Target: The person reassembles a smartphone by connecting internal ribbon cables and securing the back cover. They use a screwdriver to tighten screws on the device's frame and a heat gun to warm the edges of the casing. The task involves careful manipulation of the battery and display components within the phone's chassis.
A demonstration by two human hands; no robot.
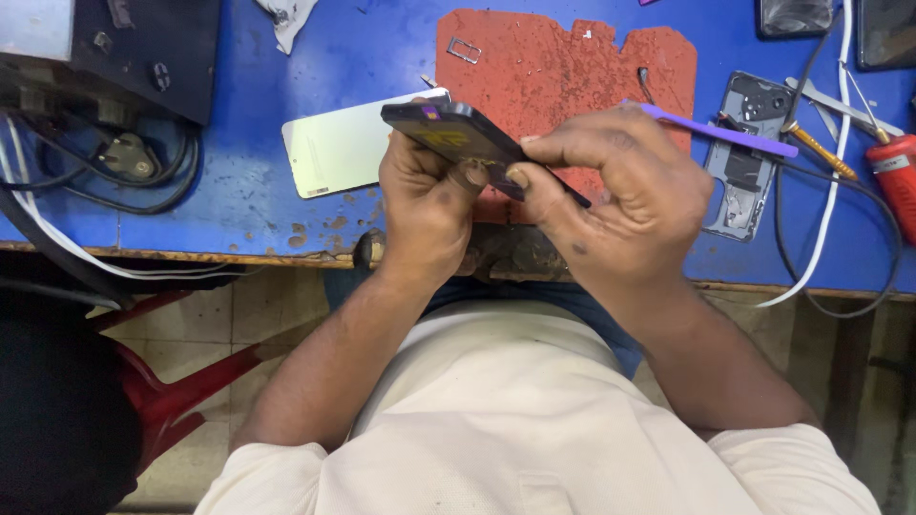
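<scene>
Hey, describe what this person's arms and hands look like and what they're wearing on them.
Both forearms are bare from the elbow down. Short cream-coloured sleeves of a pale shirt end above the elbows. The left hand and right hand wear no gloves, and no rings, watch or wristband show. The fingernails are short, and dark smudges mark some fingers and knuckles.

Open blue bench top (239, 205) at left; blocked rightward by purple plastic pry stick (725, 132), red-handled screwdriver (895, 176), white cable (832, 205).

Yellow label (447, 139) on dark phone (458, 133)
</scene>
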